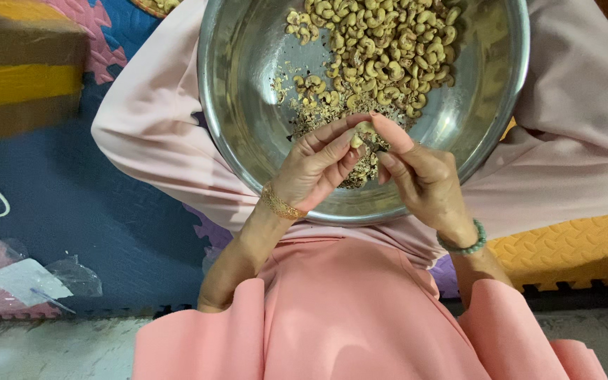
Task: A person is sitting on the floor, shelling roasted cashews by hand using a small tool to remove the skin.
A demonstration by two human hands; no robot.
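Pink sleeves [346,317] fill the bottom of the frame as I work over a steel bowl [248,105] at upper centre. My left hand [318,165] pinches a single cashew [364,130] at its fingertips; my right hand [420,172] closes round a small dark blade [376,146] against it. Heaped cashews [381,42] lie beyond.

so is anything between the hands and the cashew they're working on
Nothing visible. The left hand and right hand already pinch the cashew between their fingertips, above the steel bowl.
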